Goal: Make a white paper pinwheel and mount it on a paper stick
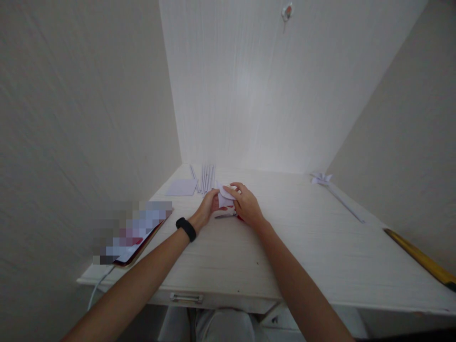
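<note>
Both hands meet over the middle of the pale wood-grain desk (320, 266), holding a small piece of white paper with a rounded, curved edge (225, 195) between them. The paper is plain and unmarked, pale lilac-white in this light, and sits just above the desk surface. The left hand (208, 205), with a black band on its wrist (185, 229), has its fingers closed on the paper's left side; the right hand (245, 203) has its fingers curled over the paper's right side and top, pinching it. Under the hands lies a thin dark pen-like stick (225, 216), and a bit of something red shows beneath the right hand, too hidden to identify.

Behind the hands lie a flat square sheet of white paper (181, 187) and a row of thin white rolled paper sticks (206, 178). Far right rests a folded white paper flower on a long white stem (321, 178), and a yellow ruler-like strip (420, 259) at the desk's edge. A tablet in a dark red case (137, 237) lies at left, its screen blurred. No writing or brand can be read anywhere.
</note>
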Tool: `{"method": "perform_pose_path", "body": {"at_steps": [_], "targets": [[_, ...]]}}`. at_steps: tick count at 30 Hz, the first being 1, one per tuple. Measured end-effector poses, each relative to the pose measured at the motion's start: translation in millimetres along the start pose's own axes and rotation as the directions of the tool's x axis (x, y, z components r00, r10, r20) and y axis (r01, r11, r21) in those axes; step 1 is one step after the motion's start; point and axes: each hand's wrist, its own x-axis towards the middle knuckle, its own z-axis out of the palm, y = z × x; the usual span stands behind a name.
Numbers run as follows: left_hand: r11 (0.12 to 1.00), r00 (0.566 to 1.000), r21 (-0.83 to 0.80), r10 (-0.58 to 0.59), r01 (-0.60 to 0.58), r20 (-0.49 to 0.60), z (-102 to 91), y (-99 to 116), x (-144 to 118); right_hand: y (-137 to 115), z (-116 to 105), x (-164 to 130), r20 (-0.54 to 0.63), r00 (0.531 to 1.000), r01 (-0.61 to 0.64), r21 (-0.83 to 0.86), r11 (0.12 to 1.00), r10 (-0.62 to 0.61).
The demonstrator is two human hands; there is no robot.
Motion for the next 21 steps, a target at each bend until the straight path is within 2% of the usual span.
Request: {"method": "perform_pose_path", "body": {"at_steps": [3,7,12,16,21], "targets": [[0.997,0.997,-0.028,-0.066,0.067,0.038,0.1,3.8,-0.5,0.7,-2.7,-0.1,0.029,1.000,0.013,-0.054,0.998,-0.012],[0.997,0.998,0.080,-0.017,0.012,0.062,1.6,3.3,-2.6,0.6,-3.7,-1.7,0.060,0.998,0.019,-0.070,0.997,-0.015],[0.993,0.999,0.115,0.035,-0.033,-0.021,0.2,-1.2,-2.6,0.4,-1.9,-2.9,0.070,0.997,-0.013,-0.021,1.000,0.014],[0.987,0.996,0.147,0.073,-0.064,-0.054,-1.0,-0.2,-0.9,-0.1,-0.5,-0.9,0.032,0.998,-0.054,0.050,0.997,0.053],[0.967,0.996,0.236,0.093,-0.092,0.006,-0.8,1.9,-1.4,0.6,4.5,2.3,-0.084,0.977,-0.175,0.188,0.966,0.194]]}}
